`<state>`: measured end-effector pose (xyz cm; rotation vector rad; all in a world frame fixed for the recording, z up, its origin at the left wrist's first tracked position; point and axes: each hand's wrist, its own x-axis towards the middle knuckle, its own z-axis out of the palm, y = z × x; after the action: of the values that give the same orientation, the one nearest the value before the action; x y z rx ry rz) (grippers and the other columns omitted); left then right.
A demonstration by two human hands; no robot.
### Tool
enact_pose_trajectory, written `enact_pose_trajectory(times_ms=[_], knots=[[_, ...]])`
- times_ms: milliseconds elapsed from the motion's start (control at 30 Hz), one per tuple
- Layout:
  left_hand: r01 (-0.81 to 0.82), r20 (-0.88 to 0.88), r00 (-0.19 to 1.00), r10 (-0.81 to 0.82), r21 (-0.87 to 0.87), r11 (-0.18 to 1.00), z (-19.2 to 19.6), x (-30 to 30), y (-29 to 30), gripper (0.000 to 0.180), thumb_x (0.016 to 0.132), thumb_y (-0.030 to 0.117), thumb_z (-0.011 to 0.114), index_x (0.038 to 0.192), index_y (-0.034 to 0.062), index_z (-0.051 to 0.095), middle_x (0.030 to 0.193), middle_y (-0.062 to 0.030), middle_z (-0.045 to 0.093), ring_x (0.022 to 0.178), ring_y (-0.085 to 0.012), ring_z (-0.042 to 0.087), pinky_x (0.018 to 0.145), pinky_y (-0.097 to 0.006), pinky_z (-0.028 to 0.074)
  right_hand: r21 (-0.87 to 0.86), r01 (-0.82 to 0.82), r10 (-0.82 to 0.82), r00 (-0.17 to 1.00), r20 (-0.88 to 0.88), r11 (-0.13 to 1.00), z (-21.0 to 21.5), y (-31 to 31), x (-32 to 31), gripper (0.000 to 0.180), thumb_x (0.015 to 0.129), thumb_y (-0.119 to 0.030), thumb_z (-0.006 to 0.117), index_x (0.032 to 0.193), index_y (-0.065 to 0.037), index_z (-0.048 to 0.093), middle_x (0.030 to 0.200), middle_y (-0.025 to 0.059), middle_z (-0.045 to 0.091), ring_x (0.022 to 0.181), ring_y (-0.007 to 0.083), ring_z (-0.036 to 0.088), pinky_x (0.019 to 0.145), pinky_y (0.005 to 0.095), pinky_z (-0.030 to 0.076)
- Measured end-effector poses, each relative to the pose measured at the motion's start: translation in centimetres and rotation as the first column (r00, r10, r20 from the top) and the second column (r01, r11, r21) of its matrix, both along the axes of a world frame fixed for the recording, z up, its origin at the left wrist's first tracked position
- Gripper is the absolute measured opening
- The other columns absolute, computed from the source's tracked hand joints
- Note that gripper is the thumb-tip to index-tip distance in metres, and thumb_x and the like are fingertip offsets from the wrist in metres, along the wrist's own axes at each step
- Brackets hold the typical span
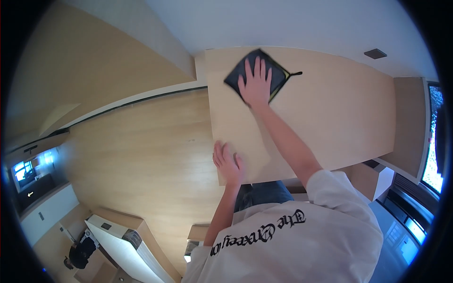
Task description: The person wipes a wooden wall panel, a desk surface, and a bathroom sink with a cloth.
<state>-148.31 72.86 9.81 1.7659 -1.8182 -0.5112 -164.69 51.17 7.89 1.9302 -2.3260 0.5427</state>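
My right hand (257, 87) lies flat with spread fingers on a dark grey cloth (278, 74), pressing it against the light wood tabletop (325, 108). The square cloth, perhaps folded, has a yellowish edge on its right side and a small black loop sticking out from one corner. It lies near the table's far left corner. My left hand (227, 162) rests at the near left edge of the tabletop, its fingers apart and partly over the edge. Nothing shows in it.
A white wall (292, 23) with a dark square plate (375, 54) runs along the table's far side. Wooden floor (141, 151) extends to the left. A white-topped wooden piece of furniture (122, 245) stands at lower left, a window (434, 137) at far right.
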Motion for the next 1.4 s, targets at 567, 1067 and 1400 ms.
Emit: enact_pose_trajectory(times_ms=[567,1067,1400], knots=[[0.227,-0.67,0.694,0.263,0.551,0.803,-3.2,6.1,-1.9,0.061,0.096,0.012,0.045,0.151,0.0029,0.021,0.144,-0.0152,0.043,0.132,-0.0225,0.042,0.107,-0.034,0.036,0.054,-0.19,0.182,0.976,0.119,0.98,1.7,1.5,4.1,0.073,0.084,-0.043,0.06,0.147,-0.014,0.037,0.153,0.0205,0.028,0.143,0.0361,0.024,0.112,0.0594,0.019],[0.405,-0.856,0.514,0.05,0.294,0.866,-5.3,8.7,5.0,0.07,0.096,0.005,0.047,0.155,0.0034,0.009,0.159,-0.0133,0.021,0.143,-0.0228,0.027,0.115,-0.032,0.024,0.146,0.028,-0.024,0.999,-0.029,0.989,0.2,5.9,13.1,0.085,0.079,-0.038,0.066,0.15,-0.01,0.029,0.155,0.0263,0.02,0.145,0.0417,0.015,0.11,0.0682,0.013],[0.577,-0.803,0.534,0.265,0.575,0.58,-10.6,18.9,11.4,0.059,0.099,0.014,0.049,0.151,0.0034,0.023,0.149,-0.0153,0.038,0.137,-0.0214,0.039,0.112,-0.035,0.03,0.378,0.015,-0.003,0.999,-0.033,0.926,3.2,27.5,18.8,0.089,0.076,-0.026,0.068,0.152,-0.007,0.025,0.156,0.0265,0.018,0.145,0.0429,0.017,0.111,0.0641,0.015]])
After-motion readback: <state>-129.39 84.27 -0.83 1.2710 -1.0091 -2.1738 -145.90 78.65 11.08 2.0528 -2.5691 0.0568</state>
